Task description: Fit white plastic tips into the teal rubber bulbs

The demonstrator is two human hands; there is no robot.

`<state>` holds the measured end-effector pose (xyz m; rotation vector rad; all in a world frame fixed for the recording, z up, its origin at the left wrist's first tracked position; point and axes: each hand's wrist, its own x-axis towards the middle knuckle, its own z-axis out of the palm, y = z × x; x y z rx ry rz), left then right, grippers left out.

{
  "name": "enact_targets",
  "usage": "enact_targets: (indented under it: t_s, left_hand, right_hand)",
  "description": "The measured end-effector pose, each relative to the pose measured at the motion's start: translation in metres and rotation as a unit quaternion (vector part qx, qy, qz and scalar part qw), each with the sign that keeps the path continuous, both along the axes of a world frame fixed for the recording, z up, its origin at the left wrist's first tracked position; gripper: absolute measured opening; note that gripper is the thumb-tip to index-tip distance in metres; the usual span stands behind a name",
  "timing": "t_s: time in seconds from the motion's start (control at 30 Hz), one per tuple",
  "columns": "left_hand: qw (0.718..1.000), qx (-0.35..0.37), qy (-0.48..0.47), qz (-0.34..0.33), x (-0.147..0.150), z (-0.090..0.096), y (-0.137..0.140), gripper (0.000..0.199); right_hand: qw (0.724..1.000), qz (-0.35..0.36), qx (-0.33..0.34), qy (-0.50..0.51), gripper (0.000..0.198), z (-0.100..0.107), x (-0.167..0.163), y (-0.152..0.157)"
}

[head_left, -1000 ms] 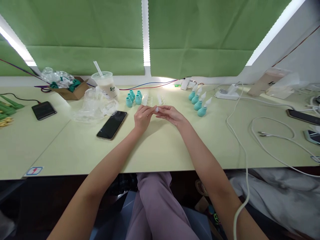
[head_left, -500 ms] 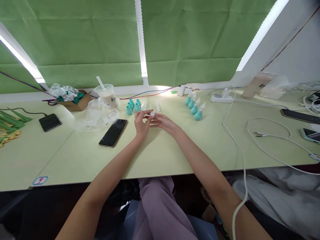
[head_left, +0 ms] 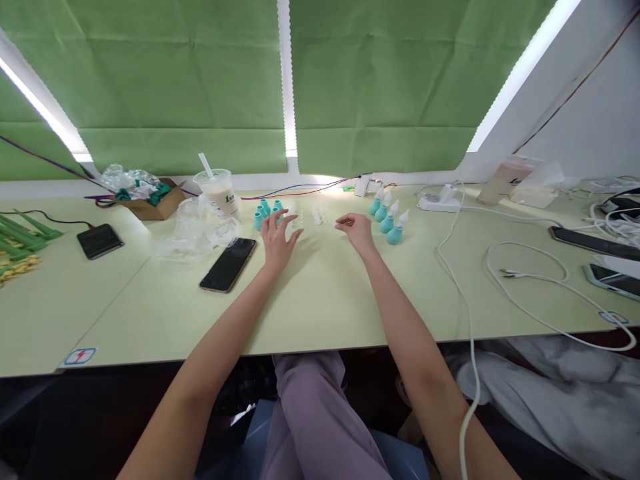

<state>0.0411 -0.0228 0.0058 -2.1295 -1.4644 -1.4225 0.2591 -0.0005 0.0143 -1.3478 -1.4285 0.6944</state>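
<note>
My left hand hovers with fingers spread beside a cluster of small open-necked teal bulbs, partly covering some of them. Right by its fingertips lie small clear-white plastic pieces. My right hand has its thumb and fingers pinched together; whatever it holds, if anything, is too small to make out. Between the hands sit more small white pieces. To the right of my right hand stands a slanting row of several teal bulbs, each topped with a pointed white tip.
A black phone lies left of my left arm. Behind it are a crumpled plastic bag, a drink cup and a cardboard box. On the right, a white cable crosses the table near a power strip.
My hands were together around a small white piece and have moved apart. The left has gone toward the teal cluster and opened; the right has shifted toward the tipped bulbs.
</note>
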Motion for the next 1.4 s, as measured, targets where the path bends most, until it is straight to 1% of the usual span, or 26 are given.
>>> enact_targets:
  t_s: [0.03,0.07,0.13,0.17,0.23,0.3,0.4,0.47,0.53,0.63,0.7,0.77,0.87,0.93,1.03,1.1,1.17,1.23,1.33,1.4]
  left_hand:
    - [1.000,-0.002,-0.005,0.018,-0.005,0.001,0.003,0.033]
    - [0.999,-0.006,-0.011,0.037,-0.010,0.001,0.006,0.031]
    - [0.997,-0.020,-0.021,0.071,-0.018,0.001,0.012,0.027]
    - [0.996,-0.031,-0.022,0.084,-0.022,0.001,0.014,0.026]
    - [0.993,-0.056,-0.017,0.101,-0.026,-0.002,0.017,0.025]
    - [0.991,-0.083,0.001,0.108,-0.028,-0.006,0.019,0.026]
    - [0.987,-0.114,0.036,0.103,-0.027,-0.011,0.021,0.028]
    - [0.987,-0.123,0.066,0.081,-0.026,-0.014,0.022,0.032]
    - [0.985,-0.127,0.104,0.051,-0.024,-0.016,0.022,0.037]
    - [0.977,-0.141,0.160,0.022,-0.023,-0.018,0.021,0.035]
    - [0.972,-0.149,0.180,0.018,-0.023,-0.020,0.020,0.032]
    - [0.972,-0.147,0.183,0.020,-0.023,-0.019,0.019,0.029]
    - [0.978,-0.137,0.158,0.021,-0.022,-0.016,0.019,0.018]
    - [0.983,-0.135,0.123,0.011,-0.021,-0.013,0.018,0.017]
    - [0.989,-0.139,0.050,-0.014,-0.020,-0.010,0.018,0.018]
    - [0.989,-0.143,-0.007,-0.038,-0.020,-0.011,0.021,0.016]
    - [0.986,-0.144,-0.059,-0.062,-0.021,-0.014,0.025,0.019]
    - [0.981,-0.148,-0.097,-0.079,-0.024,-0.018,0.030,0.021]
    - [0.974,-0.165,-0.120,-0.094,-0.027,-0.020,0.035,0.015]
    - [0.971,-0.175,-0.127,-0.102,-0.028,-0.021,0.036,0.011]
  right_hand:
    - [0.995,-0.044,0.016,-0.083,0.010,-0.003,0.007,0.002]
    - [0.984,-0.072,0.022,-0.161,0.015,-0.006,0.013,0.004]
    - [0.953,-0.096,0.007,-0.287,0.026,-0.013,0.020,0.006]
    - [0.938,-0.103,-0.011,-0.331,0.028,-0.016,0.021,0.006]
    - [0.917,-0.114,-0.044,-0.380,0.032,-0.021,0.020,0.006]
    - [0.911,-0.128,-0.062,-0.386,0.037,-0.024,0.019,0.006]
    - [0.921,-0.145,-0.073,-0.355,0.043,-0.023,0.018,0.007]
    - [0.925,-0.158,-0.066,-0.340,0.047,-0.021,0.017,0.006]
    - [0.923,-0.176,-0.039,-0.339,0.047,-0.017,0.015,0.004]
    - [0.918,-0.190,0.016,-0.348,0.039,-0.014,0.004,-0.002]
    - [0.914,-0.171,0.053,-0.363,0.035,-0.013,-0.008,-0.007]
    - [0.910,-0.134,0.084,-0.383,0.032,-0.013,-0.021,-0.012]
    - [0.909,-0.080,0.109,-0.394,0.031,-0.014,-0.040,-0.016]
    - [0.915,-0.056,0.107,-0.385,0.030,-0.016,-0.052,-0.012]
    - [0.923,-0.026,0.077,-0.376,0.028,-0.018,-0.068,0.005]
    - [0.922,-0.009,0.047,-0.385,0.026,-0.019,-0.078,0.020]
    - [0.919,-0.011,0.013,-0.393,0.024,-0.020,-0.087,0.033]
    - [0.922,-0.032,-0.017,-0.385,0.022,-0.021,-0.095,0.042]
    - [0.933,-0.062,-0.031,-0.354,0.017,-0.023,-0.102,0.049]
    - [0.940,-0.068,-0.032,-0.332,0.014,-0.023,-0.103,0.050]
